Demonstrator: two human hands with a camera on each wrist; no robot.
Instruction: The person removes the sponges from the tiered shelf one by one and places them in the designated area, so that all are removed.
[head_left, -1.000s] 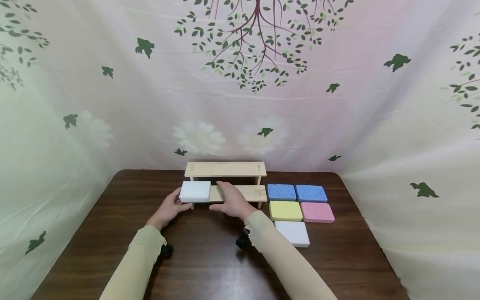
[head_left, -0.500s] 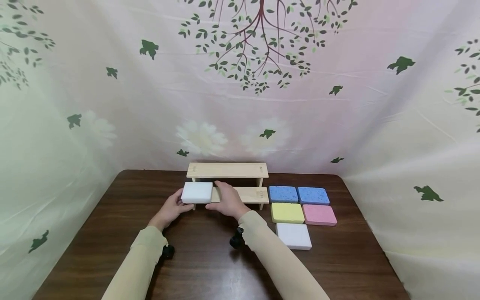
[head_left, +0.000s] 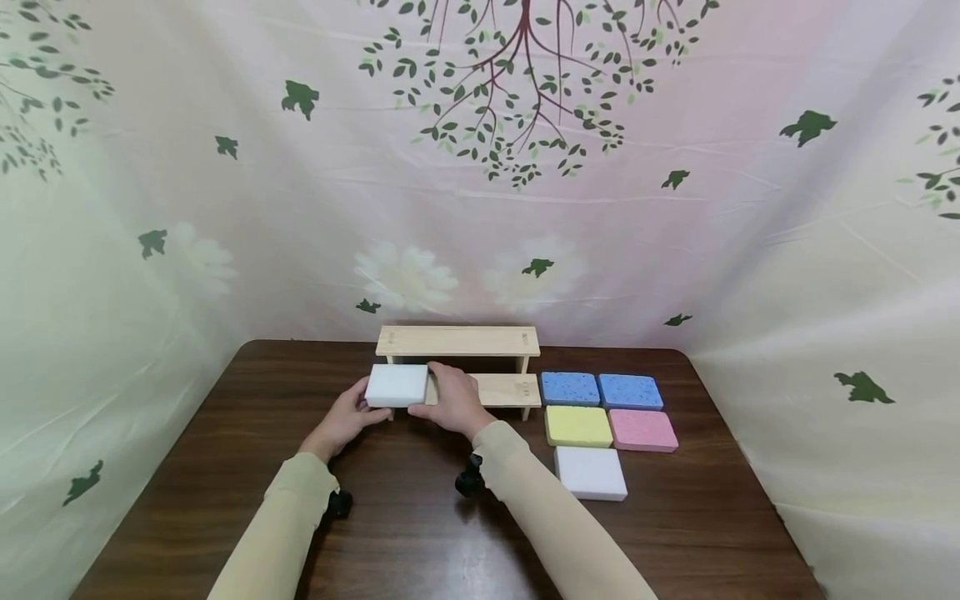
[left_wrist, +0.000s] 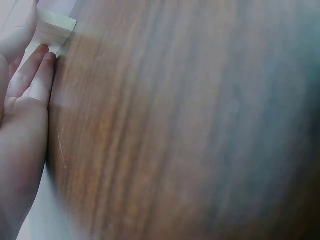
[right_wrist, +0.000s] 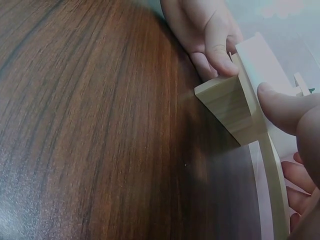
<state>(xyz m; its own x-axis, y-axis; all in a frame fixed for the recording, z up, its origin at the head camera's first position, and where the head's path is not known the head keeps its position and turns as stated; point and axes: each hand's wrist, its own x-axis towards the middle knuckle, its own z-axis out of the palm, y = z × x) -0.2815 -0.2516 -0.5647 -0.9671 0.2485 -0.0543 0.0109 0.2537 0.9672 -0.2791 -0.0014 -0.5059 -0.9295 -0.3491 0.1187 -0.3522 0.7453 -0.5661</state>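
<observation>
A white block sponge (head_left: 396,385) lies on the left end of the lower step of a small two-tier wooden stand (head_left: 498,389). At the sponge's left end is my left hand (head_left: 341,425); its fingers lie fairly straight in the left wrist view, and the right wrist view shows its thumb (right_wrist: 222,62) on the step's front edge beside the sponge. My right hand (head_left: 455,402) pinches the sponge's right end, with the thumb (right_wrist: 280,105) at the front and a finger at the back corner. Part of the right fingers is hidden behind the step.
Right of the stand, two blue sponges (head_left: 570,389) lie in a row, with a yellow sponge (head_left: 578,427) and a pink sponge (head_left: 643,430) in front. Nearest is another white sponge (head_left: 590,473). A printed cloth (head_left: 480,208) hangs behind the dark wooden table (head_left: 405,533).
My right hand has moved left against the white sponge's right end. The left hand stays at its left end. The whole view has shifted slightly.
</observation>
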